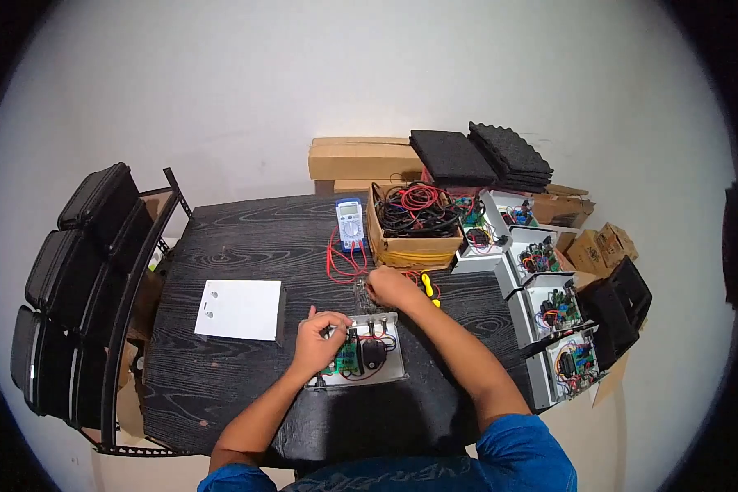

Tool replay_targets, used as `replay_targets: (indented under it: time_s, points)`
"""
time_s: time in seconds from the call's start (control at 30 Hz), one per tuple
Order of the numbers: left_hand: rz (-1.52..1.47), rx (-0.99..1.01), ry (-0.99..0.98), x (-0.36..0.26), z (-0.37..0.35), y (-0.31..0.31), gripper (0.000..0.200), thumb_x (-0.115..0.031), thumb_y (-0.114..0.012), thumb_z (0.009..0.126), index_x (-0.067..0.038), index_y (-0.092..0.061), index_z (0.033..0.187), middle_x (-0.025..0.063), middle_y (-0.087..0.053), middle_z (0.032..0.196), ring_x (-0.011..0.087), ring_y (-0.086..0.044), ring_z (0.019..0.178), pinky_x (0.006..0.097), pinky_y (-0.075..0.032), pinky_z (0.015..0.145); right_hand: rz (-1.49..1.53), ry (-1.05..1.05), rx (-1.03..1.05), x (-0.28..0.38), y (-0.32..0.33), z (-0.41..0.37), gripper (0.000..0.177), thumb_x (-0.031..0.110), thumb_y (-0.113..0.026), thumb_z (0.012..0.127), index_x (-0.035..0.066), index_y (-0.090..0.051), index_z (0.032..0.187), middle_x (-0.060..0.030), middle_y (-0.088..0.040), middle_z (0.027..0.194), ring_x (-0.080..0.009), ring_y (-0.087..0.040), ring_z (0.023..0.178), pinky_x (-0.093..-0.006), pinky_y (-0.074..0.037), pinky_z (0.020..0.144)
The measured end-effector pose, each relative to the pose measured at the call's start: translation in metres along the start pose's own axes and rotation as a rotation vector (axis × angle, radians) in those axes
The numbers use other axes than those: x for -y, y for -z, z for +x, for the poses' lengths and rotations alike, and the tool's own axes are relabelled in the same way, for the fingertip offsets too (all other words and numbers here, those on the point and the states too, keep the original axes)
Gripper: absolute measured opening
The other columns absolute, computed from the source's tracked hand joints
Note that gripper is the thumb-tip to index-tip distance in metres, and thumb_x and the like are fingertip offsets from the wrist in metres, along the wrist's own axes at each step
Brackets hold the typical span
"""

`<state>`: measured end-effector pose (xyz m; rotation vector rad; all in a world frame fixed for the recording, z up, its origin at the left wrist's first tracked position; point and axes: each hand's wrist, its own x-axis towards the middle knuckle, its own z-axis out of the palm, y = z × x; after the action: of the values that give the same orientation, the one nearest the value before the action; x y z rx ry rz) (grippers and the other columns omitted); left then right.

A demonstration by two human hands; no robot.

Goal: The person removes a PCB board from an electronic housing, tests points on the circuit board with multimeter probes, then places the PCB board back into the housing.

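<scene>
An open white metal enclosure [392,366] lies on the table in front of me, with a green circuit board [348,357], a black round-edged part [374,353] and red and black wires inside. My left hand [318,341] is over its upper left corner, fingers curled together at the panel edge; whatever they pinch is hidden. Just beyond the enclosure, my right hand [392,289] reaches down at a small clear container [362,297]. Its fingers are bent together and their tips are too hidden to show what they hold.
A white cover [239,310] lies at left. Behind are a blue-edged multimeter [350,223] with red leads, a cardboard box [414,250] of cables and a yellow-handled tool [426,284]. Several open enclosures [559,312] line the right edge. Black cases [53,271] fill the left rack.
</scene>
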<state>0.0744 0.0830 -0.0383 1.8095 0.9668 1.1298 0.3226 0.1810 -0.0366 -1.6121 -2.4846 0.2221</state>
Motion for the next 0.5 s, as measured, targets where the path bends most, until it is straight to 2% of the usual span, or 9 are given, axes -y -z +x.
replay_targets:
  time_s: [0.1, 0.3, 0.5]
  points:
    - [0.007, 0.012, -0.002, 0.000, 0.000, -0.001, 0.010, -0.012, -0.071, 0.093, -0.009, -0.071, 0.083, 0.0014, -0.080, 0.102, 0.0223, -0.075, 0.106, 0.0723, -0.013, 0.123, -0.023, -0.014, -0.041, 0.001, -0.004, 0.001, 0.018, 0.015, -0.069, 0.087, -0.001, -0.078, 0.088, -0.0289, -0.074, 0.089, -0.0450, -0.074, 0.086, -0.0544, -0.059, 0.083]
    - [0.032, 0.044, -0.002, -0.001, 0.000, -0.001, 0.009, -0.009, -0.071, 0.091, -0.009, -0.069, 0.082, 0.0017, -0.080, 0.102, 0.0225, -0.074, 0.107, 0.0729, -0.008, 0.123, 0.014, 0.004, 0.061, 0.004, 0.009, -0.001, 0.015, 0.014, -0.069, 0.086, 0.003, -0.078, 0.089, -0.0251, -0.075, 0.088, -0.0443, -0.074, 0.085, -0.0540, -0.059, 0.081]
    - [0.031, 0.050, -0.015, 0.001, 0.000, -0.003, 0.010, -0.010, -0.072, 0.092, -0.010, -0.069, 0.082, 0.0009, -0.080, 0.102, 0.0219, -0.074, 0.106, 0.0733, -0.005, 0.123, 0.084, 0.059, 0.026, 0.002, 0.008, -0.002, 0.009, 0.009, -0.069, 0.082, 0.004, -0.075, 0.085, -0.0224, -0.075, 0.088, -0.0416, -0.074, 0.088, -0.0531, -0.059, 0.082]
